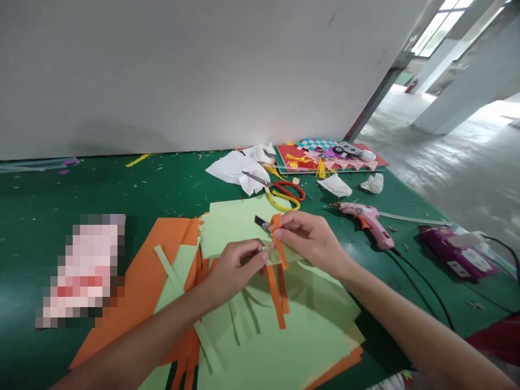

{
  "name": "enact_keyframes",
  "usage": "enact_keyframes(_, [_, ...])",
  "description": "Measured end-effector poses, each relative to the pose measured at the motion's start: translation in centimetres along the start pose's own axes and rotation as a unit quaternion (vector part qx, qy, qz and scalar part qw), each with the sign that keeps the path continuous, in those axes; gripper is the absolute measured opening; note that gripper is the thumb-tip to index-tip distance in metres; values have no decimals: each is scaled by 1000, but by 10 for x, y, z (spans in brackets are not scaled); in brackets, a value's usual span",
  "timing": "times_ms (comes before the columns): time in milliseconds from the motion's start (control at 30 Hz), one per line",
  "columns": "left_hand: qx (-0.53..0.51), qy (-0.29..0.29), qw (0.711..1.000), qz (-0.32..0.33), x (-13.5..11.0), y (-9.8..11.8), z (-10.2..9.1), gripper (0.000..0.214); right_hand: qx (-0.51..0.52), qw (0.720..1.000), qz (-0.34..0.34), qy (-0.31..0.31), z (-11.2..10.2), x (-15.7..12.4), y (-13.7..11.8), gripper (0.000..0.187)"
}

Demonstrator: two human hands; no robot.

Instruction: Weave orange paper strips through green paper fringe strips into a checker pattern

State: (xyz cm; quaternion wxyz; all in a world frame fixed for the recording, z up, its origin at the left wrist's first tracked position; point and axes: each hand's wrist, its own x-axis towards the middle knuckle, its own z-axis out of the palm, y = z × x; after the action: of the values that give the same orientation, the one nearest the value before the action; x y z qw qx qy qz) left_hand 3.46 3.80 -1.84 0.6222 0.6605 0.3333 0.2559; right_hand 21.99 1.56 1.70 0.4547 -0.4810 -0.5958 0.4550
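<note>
My left hand (pixel 239 266) is closed in a pinch on a pale green paper strip (pixel 266 249), and orange strips (pixel 277 298) hang down beside its fingertips. Close by on the right, my right hand (pixel 306 235) pinches an orange paper strip (pixel 280 249) between thumb and forefinger, across the green one. A cutter knife (pixel 261 222) with a dark blade shows just behind the right fingers; whether it is touched is hidden. Under both hands lie light green paper sheets (pixel 292 336). More green strips (pixel 211 346) are scattered below my left wrist.
Orange sheets (pixel 150 271) lie left, beside a pixelated object (pixel 81 271). Scissors (pixel 284 195) and white tissues (pixel 235 168) are behind. On the right are a pink glue gun (pixel 371 219) with a cable, and a purple package (pixel 455 252). A red board (pixel 374 157) holds craft pieces.
</note>
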Motion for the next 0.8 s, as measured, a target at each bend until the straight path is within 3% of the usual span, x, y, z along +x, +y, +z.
enact_keyframes(167, [15, 4, 1000, -4, 0, 6, -1, 31, 51, 998, 28, -34, -9, 3, 0, 12])
enact_keyframes(333, [11, 13, 1000, -17, -3, 6, -3, 31, 136, 969, 102, -178, -22, 8, 2, 12])
enact_keyframes(400, [8, 6, 1000, -22, -4, 5, -3, 32, 161, 957, 122, -210, -24, 9, 3, 12])
enact_keyframes(800, [35, -18, 999, -7, -5, 8, -5, 30, 201, 951, 122, -202, -22, 9, 6, 10])
